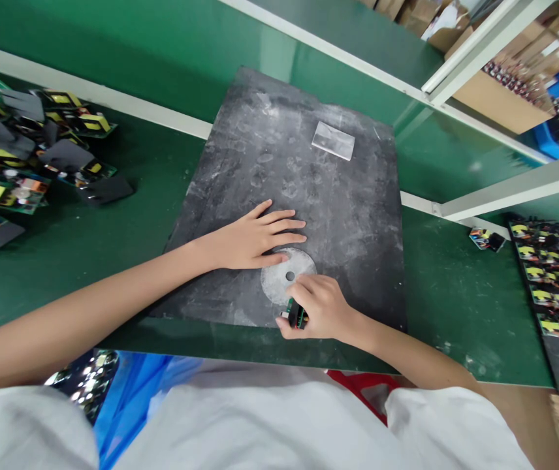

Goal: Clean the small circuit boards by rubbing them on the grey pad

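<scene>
A dark grey mat (343,209) smeared with white residue lies on the green bench. Near its front edge sits a pale round disc (279,284) with a small hole in the middle. My left hand (255,238) lies flat on the mat, fingers stretched out, thumb resting on the disc's left rim. My right hand (321,307) is closed around a small green circuit board (296,314) and holds it at the disc's lower right edge. A small clear plastic bag (333,140) lies flat at the mat's far side.
A heap of circuit boards and dark grey pads (25,163) covers the bench at the left. A black tray with rows of boards (551,281) stands at the right, one loose small part (486,239) beside it. White shelf rails (499,189) and cardboard boxes sit behind.
</scene>
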Demonstrator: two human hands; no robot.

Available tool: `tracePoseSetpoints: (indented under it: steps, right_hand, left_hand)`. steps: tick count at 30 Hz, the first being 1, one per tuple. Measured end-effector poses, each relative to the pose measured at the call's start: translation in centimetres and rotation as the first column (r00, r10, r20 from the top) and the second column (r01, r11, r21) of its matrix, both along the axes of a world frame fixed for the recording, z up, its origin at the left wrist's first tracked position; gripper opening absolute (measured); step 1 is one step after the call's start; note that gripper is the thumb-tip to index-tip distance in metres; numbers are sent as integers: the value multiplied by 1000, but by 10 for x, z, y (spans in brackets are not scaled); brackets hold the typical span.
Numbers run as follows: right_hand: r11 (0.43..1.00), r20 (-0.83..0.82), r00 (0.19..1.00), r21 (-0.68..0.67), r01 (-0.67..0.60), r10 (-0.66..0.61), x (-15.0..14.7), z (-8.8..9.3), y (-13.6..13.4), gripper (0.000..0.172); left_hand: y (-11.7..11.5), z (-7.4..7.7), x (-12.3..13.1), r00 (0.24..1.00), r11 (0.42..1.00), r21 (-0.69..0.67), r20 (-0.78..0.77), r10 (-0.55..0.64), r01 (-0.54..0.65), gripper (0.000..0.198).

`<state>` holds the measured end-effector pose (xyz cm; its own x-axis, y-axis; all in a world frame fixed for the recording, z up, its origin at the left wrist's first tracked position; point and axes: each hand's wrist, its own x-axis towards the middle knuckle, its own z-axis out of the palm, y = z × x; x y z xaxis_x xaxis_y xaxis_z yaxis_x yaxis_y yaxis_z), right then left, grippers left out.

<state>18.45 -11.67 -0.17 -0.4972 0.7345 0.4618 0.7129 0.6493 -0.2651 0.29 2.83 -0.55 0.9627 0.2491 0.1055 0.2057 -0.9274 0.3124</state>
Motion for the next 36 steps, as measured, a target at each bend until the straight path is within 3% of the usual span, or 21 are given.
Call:
tracePoseSetpoints:
  steps: [25,36]
  right_hand:
    - [998,34,998,-35,-51,52,4,-4,2,27]
    - [999,99,995,29,-26,23,1,1,0,24]
  left_hand:
    - [0,0,1,1000,1000,-17,14,2,-2,46]
    - [-1,1,1,1000,1000,-20,18,6,-5,45]
